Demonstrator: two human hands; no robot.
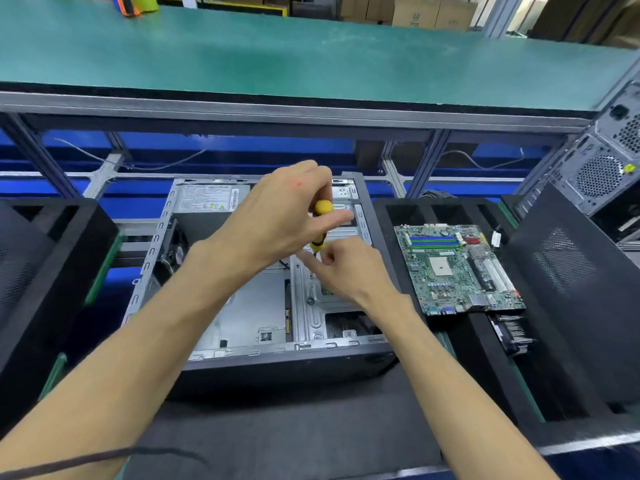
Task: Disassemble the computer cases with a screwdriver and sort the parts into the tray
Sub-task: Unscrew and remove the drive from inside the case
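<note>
We see the open grey metal computer case [249, 306] lying flat at centre. Our left hand [280, 216] grips the yellow-handled screwdriver [320, 225] upright over it; our right hand [346, 268], at 5 o'clock of the left, pinches its shaft. At 3 o'clock, the green motherboard [457, 268] rests on the black foam tray [485, 341].

Both forearms are bare to the frame's lower edge, no sleeves, gloves, watch or rings showing. The left hand [277, 216] carries a small red mark on its back, toward 12 o'clock from the knuckles. The right hand [349, 271] is unmarked.
</note>
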